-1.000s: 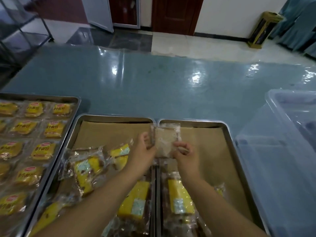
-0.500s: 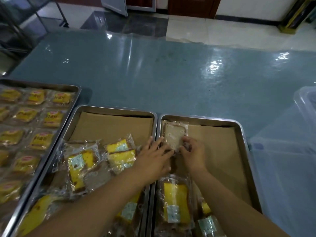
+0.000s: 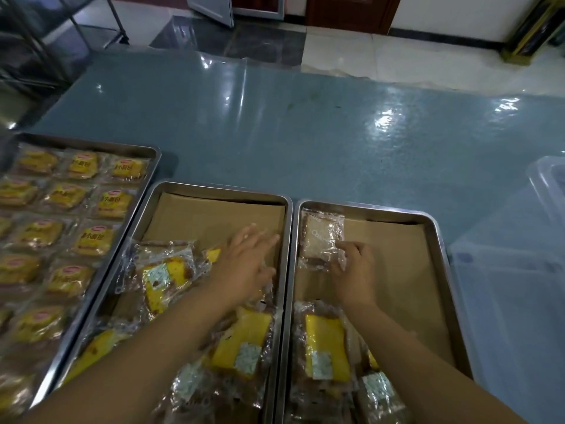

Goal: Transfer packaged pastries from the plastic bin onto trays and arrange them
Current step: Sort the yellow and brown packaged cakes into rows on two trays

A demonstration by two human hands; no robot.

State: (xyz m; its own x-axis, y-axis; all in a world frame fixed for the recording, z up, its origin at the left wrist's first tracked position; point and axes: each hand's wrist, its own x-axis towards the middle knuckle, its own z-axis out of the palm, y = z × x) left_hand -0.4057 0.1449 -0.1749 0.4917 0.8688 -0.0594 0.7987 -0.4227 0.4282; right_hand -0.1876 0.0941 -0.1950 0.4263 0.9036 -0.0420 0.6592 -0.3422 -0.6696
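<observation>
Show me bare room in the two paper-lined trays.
Middle tray: bare paper between far rim and left hand. Right tray: bare paper right of the pale packet the right hand holds. Near ends of both are heaped; left tray is full.

Trays (image 3: 220, 188): we count three
Brown paper liners (image 3: 211, 215): we see two
Plastic bin (image 3: 507, 289): one
Pale pastry packet (image 3: 320, 237): one
</observation>
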